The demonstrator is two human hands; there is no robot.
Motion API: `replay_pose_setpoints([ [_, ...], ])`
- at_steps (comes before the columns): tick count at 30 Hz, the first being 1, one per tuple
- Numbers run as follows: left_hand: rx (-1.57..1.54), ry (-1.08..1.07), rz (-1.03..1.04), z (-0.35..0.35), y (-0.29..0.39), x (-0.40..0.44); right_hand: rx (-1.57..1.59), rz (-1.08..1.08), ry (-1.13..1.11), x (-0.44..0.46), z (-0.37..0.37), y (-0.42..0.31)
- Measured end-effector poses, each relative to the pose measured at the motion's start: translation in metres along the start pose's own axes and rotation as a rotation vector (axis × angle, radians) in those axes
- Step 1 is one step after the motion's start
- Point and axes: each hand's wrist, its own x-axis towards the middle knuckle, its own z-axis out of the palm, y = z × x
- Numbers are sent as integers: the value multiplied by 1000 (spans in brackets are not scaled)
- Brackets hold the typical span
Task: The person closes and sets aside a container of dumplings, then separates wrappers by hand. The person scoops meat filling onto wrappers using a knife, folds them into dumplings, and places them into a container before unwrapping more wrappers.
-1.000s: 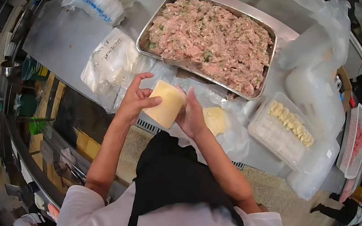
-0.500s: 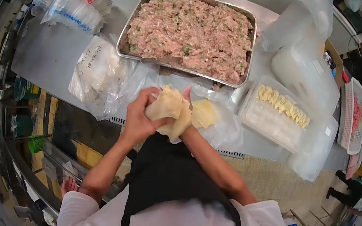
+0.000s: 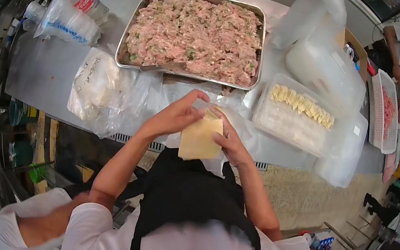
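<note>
A stack of square, pale yellow dough wrappers [image 3: 200,140] is in front of my apron. My right hand [image 3: 232,143] grips it from the right, with the thumb on top and the other fingers partly hidden behind. My left hand [image 3: 177,114] is at the stack's upper left corner, index finger stretched out and curved, thumb apart from it. I see nothing held in the left hand, though its lower fingers are partly hidden. Past both hands stands a metal tray [image 3: 186,75] filled with ground meat [image 3: 195,36] flecked with green. A flat metal spreader [image 3: 163,67] rests at its near edge.
On the right, a plastic container [image 3: 288,125] holds a row of folded dumplings [image 3: 302,105]. Plastic lids [image 3: 326,74] lie beyond it. A bag with handwriting [image 3: 95,83], a cup pack [image 3: 68,22] and a bottle [image 3: 86,0] stand left. Another person's arm [image 3: 51,222] shows at lower left.
The wrappers, earlier bent between both hands, now lie flat as a stack in my right hand. My left hand has moved to their upper edge. Another person's arm has come in at lower left.
</note>
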Motion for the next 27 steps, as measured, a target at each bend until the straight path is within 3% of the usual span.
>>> replay_pose_setpoints([
  [2, -81, 51, 18, 2, -15, 11, 29, 88, 67, 3, 0, 1],
  [4, -151, 361, 131, 13, -22, 7, 3, -4, 215, 4, -2, 7],
  [8, -114, 411, 137, 53, -15, -11, 65, -53, 221, 8, 5, 23],
  [10, 412, 605, 206, 71, -1, -22, 477, -46, 265, 14, 8, 27],
  [12, 329, 556, 290, 60, -9, -25, 430, -78, 261, 11, 25, 34],
  [15, 458, 951, 236, 26, -27, -17, 402, -37, 154, 18, 47, 47],
  [17, 506, 852, 316, 45, -23, -33, 504, 144, 104, 31, 48, 34],
  [19, 555, 717, 358, 52, -14, -49, 508, 74, 86, 43, 44, 46],
  [20, 552, 740, 350, 34, -20, -45, 514, -8, 60, 49, 44, 54],
  [22, 381, 976, 108, -5, -34, -43, 457, 35, 30, 36, 68, 46],
  [23, 430, 1020, 121, -3, -35, -46, 409, 35, -23, 39, 72, 51],
  [26, 584, 843, 328, 36, -28, -62, 432, 83, -96, 58, 57, 66],
  [27, 481, 816, 273, 32, -32, -63, 426, 59, -78, 59, 58, 62],
])
